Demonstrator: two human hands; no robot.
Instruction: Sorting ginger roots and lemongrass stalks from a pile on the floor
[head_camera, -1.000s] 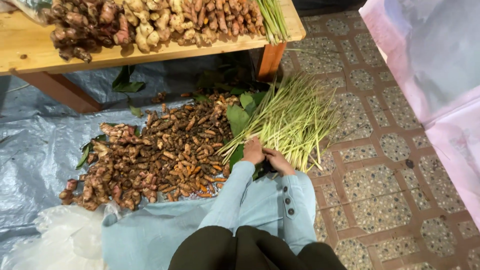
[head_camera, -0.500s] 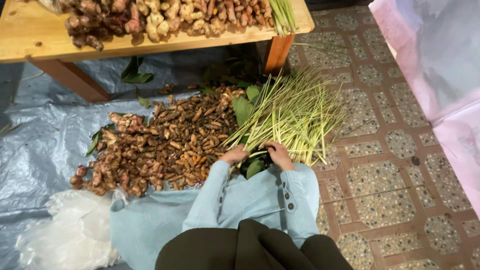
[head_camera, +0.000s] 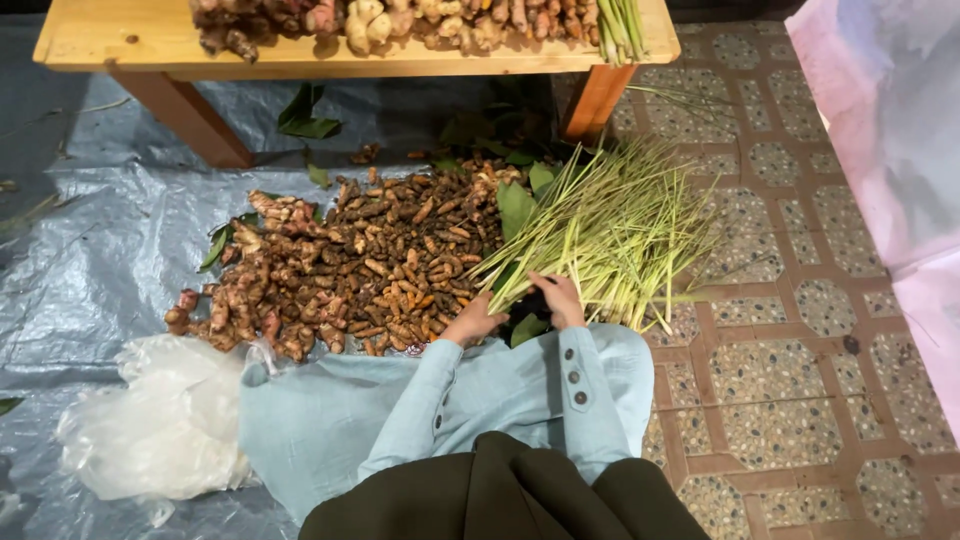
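A fanned bundle of green lemongrass stalks (head_camera: 615, 225) lies on the floor, thick ends toward me. My right hand (head_camera: 560, 298) grips those near ends of the stalks. My left hand (head_camera: 475, 320) rests beside it at the edge of the stalks, touching the pile of brown turmeric roots (head_camera: 400, 265); its fingers are partly hidden. Both arms wear light blue sleeves. Knobbly pinkish ginger-like roots (head_camera: 250, 290) lie at the left of the pile. A few broad green leaves (head_camera: 515, 205) sit between roots and stalks.
A grey-blue plastic sheet (head_camera: 90, 270) covers the floor on the left. Patterned floor tiles (head_camera: 780, 380) lie at right. A low wooden bench (head_camera: 150, 45) at the back carries more roots and stalks. A crumpled clear plastic bag (head_camera: 160, 420) lies near left. Pink sheeting (head_camera: 900, 130) hangs at right.
The camera has tilted down and come nearer. Both hands have stayed at the near ends of the lemongrass, drawn slightly toward me and apart.
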